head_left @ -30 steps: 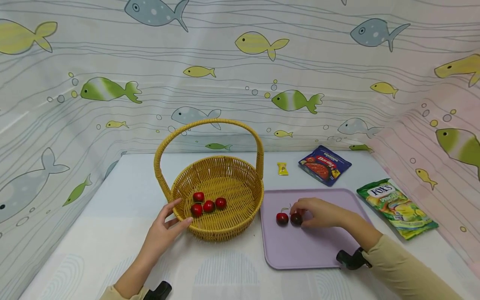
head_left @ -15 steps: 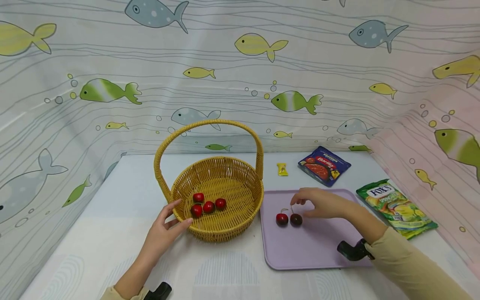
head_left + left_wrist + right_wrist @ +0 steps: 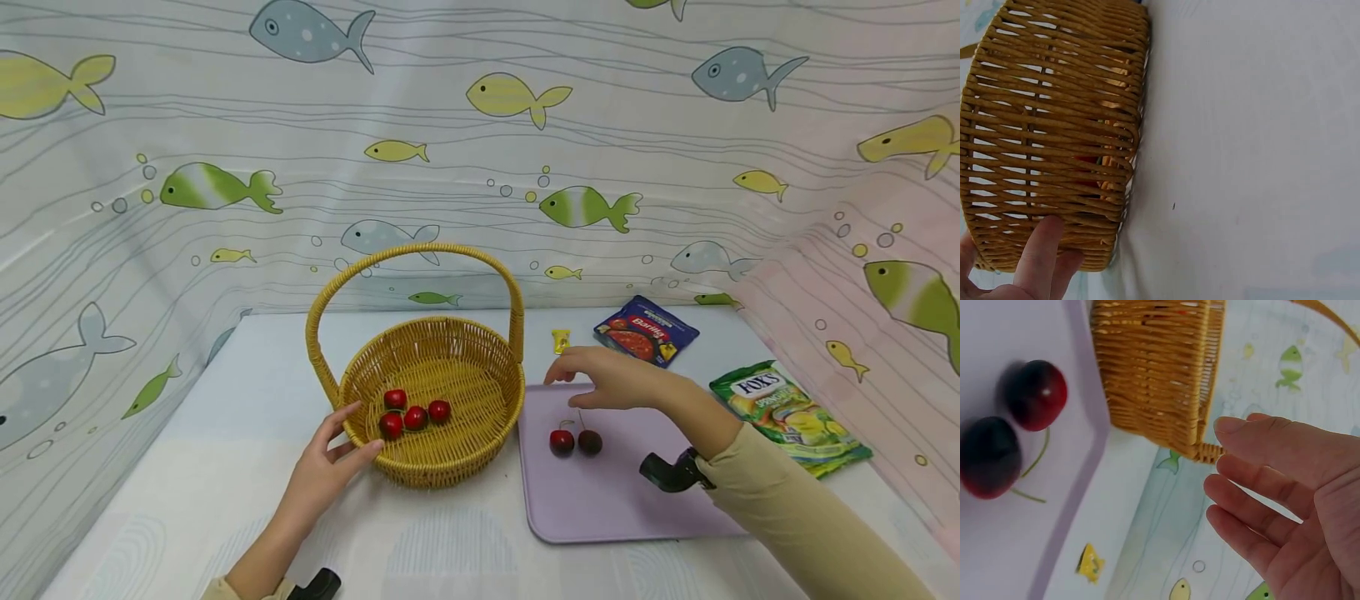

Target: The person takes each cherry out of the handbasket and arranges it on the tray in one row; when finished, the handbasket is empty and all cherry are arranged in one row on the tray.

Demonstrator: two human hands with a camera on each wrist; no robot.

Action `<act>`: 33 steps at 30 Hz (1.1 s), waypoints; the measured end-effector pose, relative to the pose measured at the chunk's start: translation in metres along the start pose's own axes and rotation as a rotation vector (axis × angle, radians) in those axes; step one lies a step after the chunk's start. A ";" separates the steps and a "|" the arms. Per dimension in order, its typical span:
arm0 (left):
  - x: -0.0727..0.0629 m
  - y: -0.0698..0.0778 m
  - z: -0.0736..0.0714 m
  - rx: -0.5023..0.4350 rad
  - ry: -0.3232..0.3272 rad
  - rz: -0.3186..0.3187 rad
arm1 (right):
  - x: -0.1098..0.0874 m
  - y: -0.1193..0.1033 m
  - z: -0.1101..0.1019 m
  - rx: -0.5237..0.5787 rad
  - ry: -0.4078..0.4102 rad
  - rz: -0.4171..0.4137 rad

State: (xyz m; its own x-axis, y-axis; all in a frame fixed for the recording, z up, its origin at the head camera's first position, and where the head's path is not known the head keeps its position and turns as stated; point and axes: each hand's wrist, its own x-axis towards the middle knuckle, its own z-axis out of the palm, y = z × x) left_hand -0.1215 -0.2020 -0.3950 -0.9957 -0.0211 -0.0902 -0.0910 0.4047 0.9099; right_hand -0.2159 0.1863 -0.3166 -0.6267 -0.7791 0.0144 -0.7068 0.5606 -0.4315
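My left hand (image 3: 326, 467) rests on the left near side of a yellow wicker basket (image 3: 442, 475), its thumb and index finger spread at the rim. In the left wrist view, fairly straight fingers (image 3: 1040, 256) touch the woven wall. Inside the basket lie several red cherries (image 3: 415, 417). On a purple tray (image 3: 600, 508) sit two darker cherries, one red (image 3: 562, 442) and one nearly black (image 3: 590, 442), both with stems up. My right hand (image 3: 611, 377) hovers over the tray's back part with fingers loosely bent and nothing in them.
Behind the tray lie a small yellow wrapped candy (image 3: 561, 341) and a blue Barilla pouch (image 3: 647, 332). A green Fox's candy bag (image 3: 787, 417) lies right of the tray. The basket's tall handle (image 3: 420, 248) arches upward. A fish-print cloth (image 3: 450, 192) hangs behind.
My right hand has let go of the dark cherry on the tray, then risen and moved away to the back left. My left hand stays at the basket.
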 end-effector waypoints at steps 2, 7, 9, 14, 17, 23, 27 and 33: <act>0.000 0.000 0.000 0.003 0.001 0.001 | 0.007 -0.004 -0.003 -0.001 -0.005 -0.020; 0.000 0.000 -0.001 0.008 0.000 -0.001 | 0.027 -0.012 -0.007 -0.014 -0.009 -0.093; 0.000 0.000 -0.001 0.009 0.001 -0.002 | 0.036 -0.014 -0.007 0.005 -0.017 -0.109; -0.001 0.000 -0.001 0.010 0.001 -0.003 | 0.055 -0.017 -0.006 0.069 -0.031 -0.136; -0.001 0.001 -0.001 0.009 0.002 -0.002 | 0.066 -0.019 -0.006 0.084 -0.041 -0.174; -0.001 0.000 -0.001 0.009 0.002 -0.004 | 0.090 -0.024 -0.004 0.112 -0.105 -0.179; -0.001 0.001 -0.001 0.010 -0.002 0.002 | 0.104 -0.029 -0.003 0.109 -0.134 -0.182; -0.001 0.001 -0.001 0.012 0.003 0.001 | 0.125 -0.033 0.006 0.094 -0.176 -0.172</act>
State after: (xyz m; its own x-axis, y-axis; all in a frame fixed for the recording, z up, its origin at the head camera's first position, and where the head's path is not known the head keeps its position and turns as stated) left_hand -0.1208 -0.2025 -0.3935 -0.9958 -0.0231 -0.0884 -0.0899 0.4158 0.9050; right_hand -0.2691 0.0690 -0.3062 -0.4273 -0.9022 -0.0585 -0.7593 0.3932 -0.5186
